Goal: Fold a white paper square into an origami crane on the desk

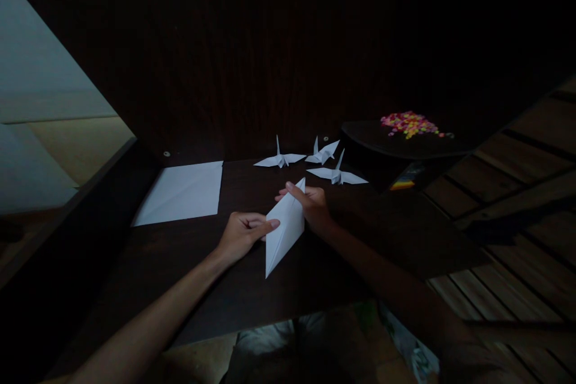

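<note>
A folded piece of white paper (286, 231), long and diamond-shaped, is held tilted above the dark desk. My left hand (245, 234) pinches its left edge, thumb on the front face and fingers behind. Near the upper tip, my right hand (310, 204) grips the right side with the thumb across the front. Just beyond my hands stand three finished paper cranes: one on the left (281, 159), a second crane (321, 155) at the back right, and a third crane (337, 176) closest to my right hand.
White paper sheets or a single sheet (182, 192) lie flat at the left of the desk (189, 276). Small colourful pieces (411, 124) are heaped on a raised dark shelf (373, 139) at the right. A dark panel (225, 60) rises behind; wooden slats (517, 252) stand at the right.
</note>
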The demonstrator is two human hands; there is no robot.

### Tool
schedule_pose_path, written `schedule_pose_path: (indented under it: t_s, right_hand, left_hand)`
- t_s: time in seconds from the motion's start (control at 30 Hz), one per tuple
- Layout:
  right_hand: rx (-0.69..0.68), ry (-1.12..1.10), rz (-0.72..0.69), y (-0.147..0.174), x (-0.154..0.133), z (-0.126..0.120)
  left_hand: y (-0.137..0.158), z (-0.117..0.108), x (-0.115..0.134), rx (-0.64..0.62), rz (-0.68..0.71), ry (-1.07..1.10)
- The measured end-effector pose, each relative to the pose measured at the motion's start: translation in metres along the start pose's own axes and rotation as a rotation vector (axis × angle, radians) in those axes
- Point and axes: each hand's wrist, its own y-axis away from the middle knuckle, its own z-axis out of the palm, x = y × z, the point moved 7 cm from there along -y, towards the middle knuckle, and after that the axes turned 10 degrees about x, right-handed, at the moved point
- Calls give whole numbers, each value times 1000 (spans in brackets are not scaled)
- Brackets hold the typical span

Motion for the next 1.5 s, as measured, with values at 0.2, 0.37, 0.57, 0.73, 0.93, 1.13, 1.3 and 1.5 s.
schedule_pose_path:
  t_s: [0.2,0.37,0.57,0.73,0.93,1.13,1.3,1.5]
  right_hand:
    - [29,32,-46,-7,1,-6]
    - [32,20,-46,-6,2,-3]
    - [-15,-13,-24,-11,7,1]
    - [-155,1,58,-8,11,8]
    - [-218,109,8,-1,8,13]
    - [-145,59,-21,-6,6,7]
    - [-120,41,-23,-8,7,4]
    - [-126,65,-18,-6,9,6]
  left_hand:
    - [2,18,-11,-179,-145,93]
    - [6,26,-22,-287,-127,-32]
    - [6,28,-32,-256,-248,85]
    - [-5,11,-27,-51,-233,196]
    - [-9,4,-22,5,-195,223]
    - [-8,13,-25,-72,-267,337]
    - [-6,16,-29,-116,-285,323]
    - [-6,12,-29,-82,-269,270]
